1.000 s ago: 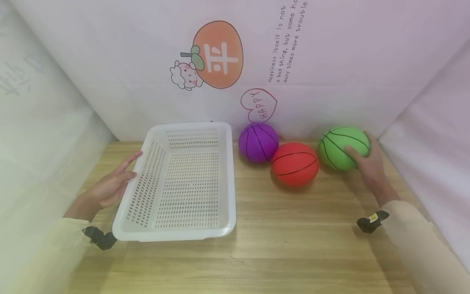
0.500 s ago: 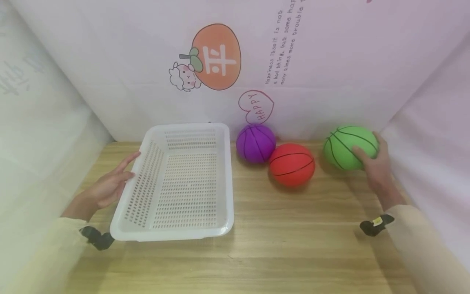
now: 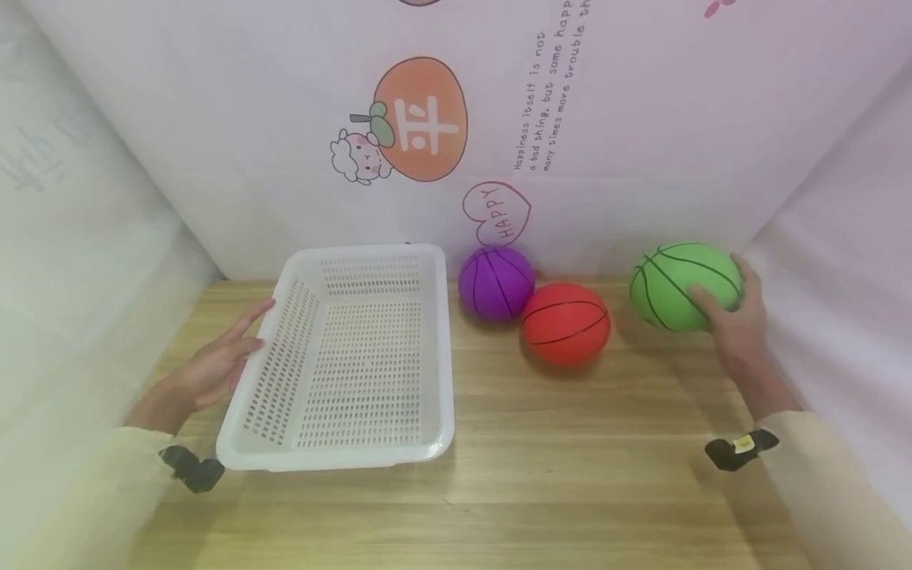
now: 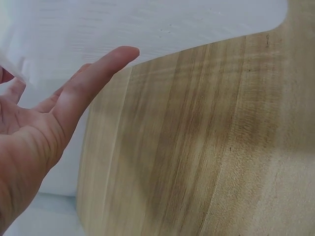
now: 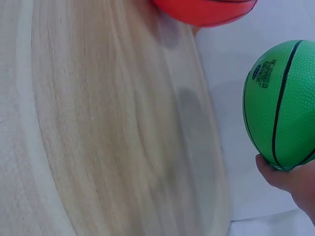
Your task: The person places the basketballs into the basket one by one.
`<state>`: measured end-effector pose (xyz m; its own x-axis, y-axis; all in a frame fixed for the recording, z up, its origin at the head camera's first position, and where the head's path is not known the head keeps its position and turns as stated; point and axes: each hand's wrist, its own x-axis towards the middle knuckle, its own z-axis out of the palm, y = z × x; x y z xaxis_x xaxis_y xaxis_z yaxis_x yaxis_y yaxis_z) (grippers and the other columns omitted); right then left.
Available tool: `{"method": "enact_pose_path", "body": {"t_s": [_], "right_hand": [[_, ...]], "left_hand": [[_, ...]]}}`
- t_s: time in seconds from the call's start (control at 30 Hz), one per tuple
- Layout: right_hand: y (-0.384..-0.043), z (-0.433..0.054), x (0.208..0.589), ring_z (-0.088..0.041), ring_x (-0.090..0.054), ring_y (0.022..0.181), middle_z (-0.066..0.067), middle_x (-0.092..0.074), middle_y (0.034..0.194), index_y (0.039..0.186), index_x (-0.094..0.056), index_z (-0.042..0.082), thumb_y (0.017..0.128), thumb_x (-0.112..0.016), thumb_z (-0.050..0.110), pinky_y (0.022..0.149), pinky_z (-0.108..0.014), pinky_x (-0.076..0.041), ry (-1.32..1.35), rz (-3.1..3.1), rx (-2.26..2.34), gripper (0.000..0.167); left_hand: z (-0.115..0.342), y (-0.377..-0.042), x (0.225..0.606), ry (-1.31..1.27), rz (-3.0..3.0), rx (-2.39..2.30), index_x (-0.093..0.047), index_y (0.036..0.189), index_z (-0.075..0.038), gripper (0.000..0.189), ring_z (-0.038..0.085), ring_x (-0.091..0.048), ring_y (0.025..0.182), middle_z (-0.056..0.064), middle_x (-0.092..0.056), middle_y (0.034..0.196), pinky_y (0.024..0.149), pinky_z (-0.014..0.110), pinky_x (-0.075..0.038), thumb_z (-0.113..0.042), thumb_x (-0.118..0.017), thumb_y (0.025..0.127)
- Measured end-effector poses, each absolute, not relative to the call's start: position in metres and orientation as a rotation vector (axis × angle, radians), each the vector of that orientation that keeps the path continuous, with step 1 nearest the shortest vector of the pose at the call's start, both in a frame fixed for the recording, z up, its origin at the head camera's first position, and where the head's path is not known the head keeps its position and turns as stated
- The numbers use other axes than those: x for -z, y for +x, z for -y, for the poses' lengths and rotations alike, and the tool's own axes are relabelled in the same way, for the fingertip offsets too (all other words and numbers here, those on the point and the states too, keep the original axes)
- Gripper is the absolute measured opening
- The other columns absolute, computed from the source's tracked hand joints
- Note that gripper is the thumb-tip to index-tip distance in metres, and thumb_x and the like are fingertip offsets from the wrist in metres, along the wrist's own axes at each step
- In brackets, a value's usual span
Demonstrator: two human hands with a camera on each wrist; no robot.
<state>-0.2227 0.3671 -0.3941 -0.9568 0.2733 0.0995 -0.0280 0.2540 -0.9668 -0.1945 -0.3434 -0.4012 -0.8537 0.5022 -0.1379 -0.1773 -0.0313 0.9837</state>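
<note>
Right hand (image 3: 737,332) curled round pebbled green ball (image 3: 677,286), left hand (image 3: 214,364) flat, fingers straight, against perforated white plastic basket (image 3: 285,360) on wood-grain table (image 3: 570,475).

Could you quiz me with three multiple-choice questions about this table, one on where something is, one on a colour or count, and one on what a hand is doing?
1. Where does the purple ball lie?
A. Inside the basket
B. Right of the white basket, against the red ball
C. In the left hand

2. How many balls are there?
A. Two
B. Three
C. Five

3. What is the right hand doing?
A. Gripping the green ball
B. Lying flat on the table
C. Holding the basket

Answers:
1. B, it sits beside the basket's far right corner.
2. B, purple, red and green.
3. A, its fingers curl round the ball.
</note>
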Motion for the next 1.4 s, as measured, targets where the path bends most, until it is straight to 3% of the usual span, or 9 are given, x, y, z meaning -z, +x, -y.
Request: {"method": "enact_pose_path", "body": {"t_s": [0.13,0.23,0.3,0.4,0.47,0.53,1.0,1.17,1.4], "right_hand": [[-0.217,-0.364,0.389,-0.035,-0.027,0.140,-0.018,-0.011,0.160,0.161,-0.016,0.030,0.096,-0.068,0.023,0.076,-0.010,-0.047,-0.167,2.184,-1.836,0.083],[-0.214,-0.362,0.386,-0.035,-0.027,0.141,-0.018,-0.011,0.160,0.161,-0.016,0.029,0.096,-0.068,0.022,0.076,-0.011,-0.048,-0.152,2.164,-1.866,0.083],[-0.212,-0.362,0.385,-0.036,-0.026,0.141,-0.018,-0.010,0.160,0.161,-0.015,0.030,0.097,-0.067,0.024,0.076,-0.011,-0.048,-0.162,2.190,-1.852,0.083],[-0.209,-0.360,0.384,-0.038,-0.025,0.141,-0.019,-0.008,0.160,0.161,-0.014,0.031,0.097,-0.066,0.026,0.076,-0.011,-0.048,-0.168,2.209,-1.848,0.083],[-0.209,-0.358,0.383,-0.038,-0.026,0.140,-0.020,-0.008,0.160,0.161,-0.014,0.031,0.097,-0.066,0.025,0.076,-0.011,-0.048,-0.156,2.200,-1.861,0.082],[-0.207,-0.356,0.381,-0.038,-0.026,0.140,-0.020,-0.009,0.160,0.161,-0.015,0.031,0.097,-0.066,0.024,0.076,-0.012,-0.049,-0.137,2.191,-1.873,0.081],[-0.198,-0.338,0.362,-0.022,-0.042,0.121,-0.015,-0.023,0.150,0.159,-0.023,0.025,0.095,-0.067,0.016,0.078,-0.016,-0.051,0.015,2.127,-1.882,0.078],[-0.196,-0.330,0.358,-0.023,-0.042,0.122,-0.016,-0.022,0.151,0.159,-0.023,0.024,0.094,-0.067,0.014,0.078,-0.014,-0.050,0.045,2.124,-1.882,0.079],[-0.193,-0.312,0.349,-0.023,-0.043,0.121,-0.011,-0.026,0.148,0.156,-0.028,0.023,0.093,-0.063,0.003,0.083,-0.021,-0.053,0.146,1.947,-2.086,0.075]], "left_hand": [[0.342,-0.193,0.399,0.308,-1.852,-1.895,0.005,0.161,-0.034,0.064,0.018,-0.059,0.118,0.028,-0.022,0.153,0.091,0.048,-0.052,-0.015,-0.030,0.111],[0.341,-0.193,0.400,0.307,-1.863,-1.887,0.005,0.161,-0.035,0.063,0.017,-0.059,0.118,0.035,-0.003,0.155,0.091,0.049,-0.052,-0.017,-0.029,0.111],[0.342,-0.193,0.401,0.314,-1.858,-1.889,0.005,0.161,-0.035,0.063,0.018,-0.059,0.118,0.030,-0.015,0.154,0.090,0.050,-0.052,-0.017,-0.030,0.111],[0.343,-0.192,0.403,0.320,-1.844,-1.899,0.005,0.161,-0.034,0.064,0.019,-0.060,0.118,0.013,-0.037,0.147,0.090,0.050,-0.053,-0.016,-0.031,0.111],[0.343,-0.191,0.403,0.324,-1.825,-1.916,0.005,0.161,-0.034,0.065,0.020,-0.061,0.117,0.000,-0.046,0.140,0.089,0.049,-0.053,-0.015,-0.032,0.111],[0.344,-0.190,0.402,0.336,-1.802,-1.936,0.005,0.161,-0.033,0.065,0.021,-0.061,0.116,-0.004,-0.051,0.135,0.088,0.049,-0.054,-0.014,-0.032,0.111],[0.341,-0.190,0.402,0.347,-1.795,-1.962,0.004,0.161,-0.031,0.064,0.018,-0.060,0.118,-0.007,-0.050,0.137,0.089,0.044,-0.054,-0.013,-0.031,0.111],[0.341,-0.189,0.402,0.334,-1.797,-1.964,0.003,0.162,-0.032,0.064,0.018,-0.061,0.117,-0.007,-0.052,0.136,0.089,0.044,-0.054,-0.013,-0.032,0.111],[0.340,-0.188,0.402,0.292,-1.834,-1.942,0.002,0.162,-0.033,0.063,0.017,-0.061,0.116,-0.007,-0.052,0.135,0.088,0.045,-0.054,-0.015,-0.032,0.111]]}}
